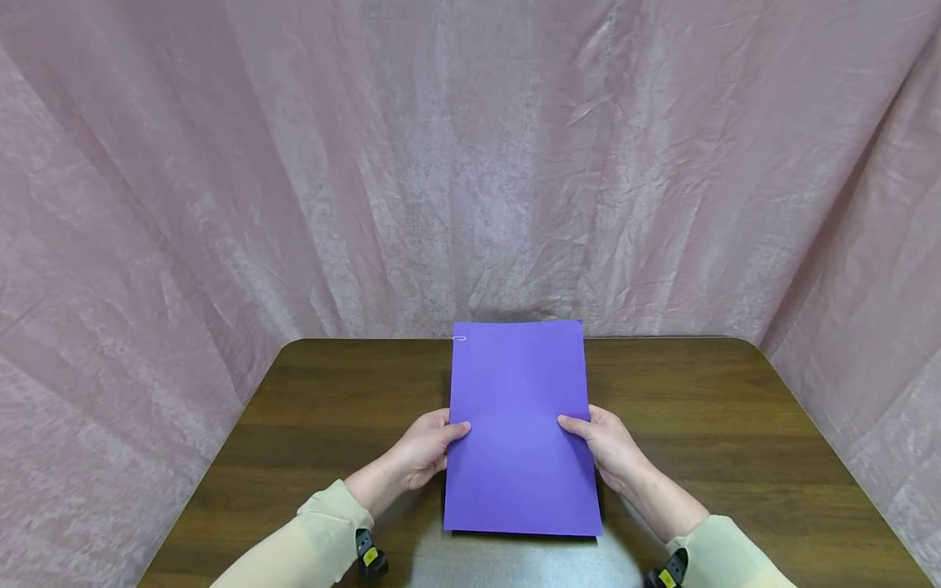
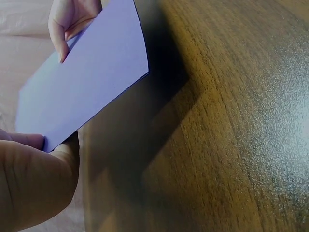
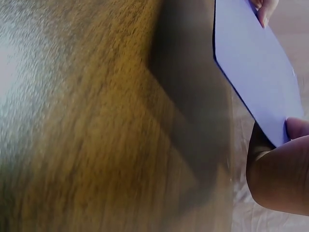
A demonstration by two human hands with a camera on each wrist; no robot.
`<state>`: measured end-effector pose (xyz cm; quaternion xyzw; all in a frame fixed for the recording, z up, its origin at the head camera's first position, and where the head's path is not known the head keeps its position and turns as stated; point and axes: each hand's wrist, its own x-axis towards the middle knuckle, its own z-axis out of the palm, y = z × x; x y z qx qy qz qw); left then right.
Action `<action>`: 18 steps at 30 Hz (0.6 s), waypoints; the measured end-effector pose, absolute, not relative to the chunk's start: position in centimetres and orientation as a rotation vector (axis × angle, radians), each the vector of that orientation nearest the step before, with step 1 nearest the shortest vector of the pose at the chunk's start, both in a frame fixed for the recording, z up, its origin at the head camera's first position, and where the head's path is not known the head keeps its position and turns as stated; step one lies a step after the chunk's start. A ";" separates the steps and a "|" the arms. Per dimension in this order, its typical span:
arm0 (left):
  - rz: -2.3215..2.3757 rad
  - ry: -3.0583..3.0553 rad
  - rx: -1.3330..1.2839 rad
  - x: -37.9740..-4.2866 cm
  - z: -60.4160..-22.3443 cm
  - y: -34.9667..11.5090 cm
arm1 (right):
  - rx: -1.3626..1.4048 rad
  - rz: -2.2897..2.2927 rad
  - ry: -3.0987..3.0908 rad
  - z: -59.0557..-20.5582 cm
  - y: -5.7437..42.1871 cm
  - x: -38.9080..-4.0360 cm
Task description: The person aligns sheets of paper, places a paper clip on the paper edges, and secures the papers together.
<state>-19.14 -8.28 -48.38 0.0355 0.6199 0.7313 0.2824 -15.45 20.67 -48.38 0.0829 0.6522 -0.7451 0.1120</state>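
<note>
A purple sheet of paper [image 1: 520, 474], possibly several sheets together, is held up over the table between both hands. A white paper clip [image 1: 459, 338] sits at its upper left corner. My left hand [image 1: 426, 449] grips the left edge, thumb on the front face and fingers behind. At the right edge my right hand [image 1: 612, 447] pinches it the same way. In the left wrist view the paper [image 2: 91, 77] stands clear of the table and casts a shadow. The right wrist view shows the paper [image 3: 256, 63] with my right thumb on its face; the fingers behind are partly hidden.
The brown wooden table [image 1: 331, 408] has rounded far corners and reflects a bright patch near its front edge. A pink velvet curtain [image 1: 470, 163] hangs behind it and along the sides. Black wrist cameras [image 1: 371, 557] are strapped at both sleeves.
</note>
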 end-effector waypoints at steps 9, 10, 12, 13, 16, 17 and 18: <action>1.951 1.685 0.075 -19.2 -48.7 -8.3 | 0.226 -2.182 1.893 -48.8 21.8 -15.4; 1.950 1.687 0.073 -19.2 -48.7 -8.3 | 0.229 -2.185 1.896 -48.8 21.9 -15.4; 1.949 1.688 0.068 -19.2 -48.7 -8.4 | 0.239 -2.189 1.904 -48.8 22.2 -15.4; 1.949 1.687 0.067 -19.3 -48.8 -8.4 | 0.238 -2.189 1.907 -48.8 22.4 -15.4; 1.948 1.690 0.059 -19.4 -48.8 -8.4 | 0.258 -2.189 1.914 -48.9 22.8 -15.4; 1.948 1.691 0.057 -19.4 -48.9 -8.4 | 0.265 -2.183 1.924 -48.9 22.9 -15.5; 1.949 1.691 0.054 -19.5 -48.9 -8.4 | 0.273 -2.177 1.936 -48.9 23.0 -15.5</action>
